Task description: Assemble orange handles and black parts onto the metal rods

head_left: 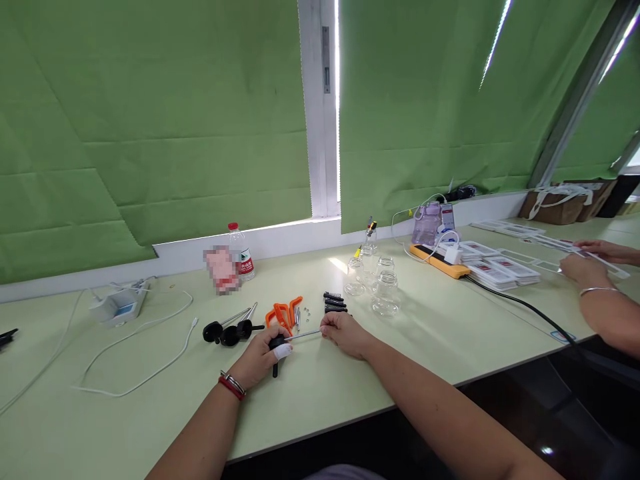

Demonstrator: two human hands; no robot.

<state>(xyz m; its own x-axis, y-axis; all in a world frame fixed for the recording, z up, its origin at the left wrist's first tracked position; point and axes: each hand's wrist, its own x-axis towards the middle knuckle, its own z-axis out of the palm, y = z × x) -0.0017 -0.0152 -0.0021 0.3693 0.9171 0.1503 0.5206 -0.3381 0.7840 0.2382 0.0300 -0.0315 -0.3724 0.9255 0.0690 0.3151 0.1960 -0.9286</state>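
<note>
The metal rod (304,334) lies between the two hands, over the worktop (320,420), inward from its near edge. The left hand (257,357) is closed around the black part (277,343) at one end of the rod; the grip of the right hand (345,333) is a pinch of the fingertips at the other end. Rod and black part meet, but whether they are fixed together cannot be told.

Just beyond the left hand lie black-headed pieces (230,335) with metal rods reaching toward the back edge; these look joined to about the same degree. Beside them, the orange parts (277,316), slim metal pins (297,319) and tiny rings (307,313) lie separate, and so do the dark ridged pieces (335,303) beyond the right hand. None of these appears fitted to the held rod, so the work looks partway along at most; how many pieces belong together does not show.

Farther out, toward the back edge, stand glass jars (386,295) and a red-capped bottle (245,257). To the right, another person's hands (583,267) are at pale frames (605,261).
</note>
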